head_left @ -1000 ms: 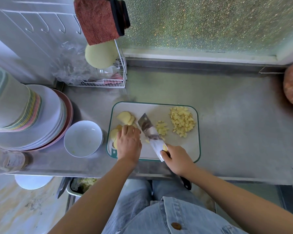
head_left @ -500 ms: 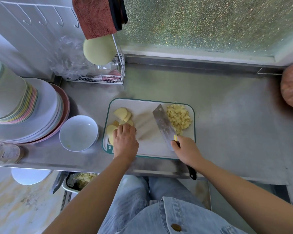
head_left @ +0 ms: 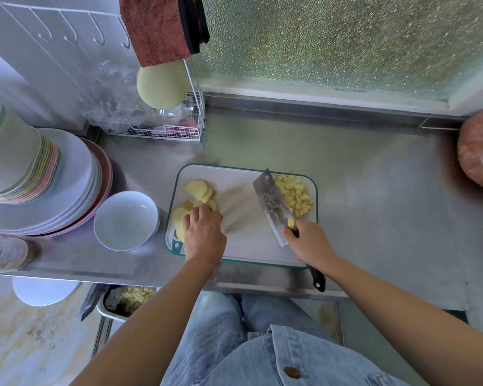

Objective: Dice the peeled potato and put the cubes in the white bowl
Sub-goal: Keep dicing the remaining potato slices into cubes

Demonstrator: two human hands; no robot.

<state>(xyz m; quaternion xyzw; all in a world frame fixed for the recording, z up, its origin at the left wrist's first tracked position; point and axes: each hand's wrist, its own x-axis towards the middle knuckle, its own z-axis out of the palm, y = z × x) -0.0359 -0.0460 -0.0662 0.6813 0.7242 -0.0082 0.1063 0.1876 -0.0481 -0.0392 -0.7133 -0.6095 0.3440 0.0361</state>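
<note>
A white cutting board [head_left: 243, 246] with a green rim lies on the steel counter. Potato slices [head_left: 197, 189] sit at its left end, and my left hand [head_left: 204, 232] rests on the nearer ones with curled fingers. A pile of potato cubes [head_left: 296, 195] lies at the board's far right corner. My right hand [head_left: 310, 242] grips the cleaver [head_left: 271, 203], whose blade stands against the left side of the cube pile. The white bowl [head_left: 126, 220] stands just left of the board, holding only a few small bits.
A stack of plates and bowls [head_left: 39, 176] fills the counter's left end. A wire rack [head_left: 162, 129] with a red cloth stands behind. An orange-brown round thing [head_left: 480, 151] sits at the right edge. Below the counter a tray [head_left: 126, 300] holds scraps.
The cleaver swept right across the board, pushing the small group of cubes into the big pile at the far right. My left hand stayed on the slices.
</note>
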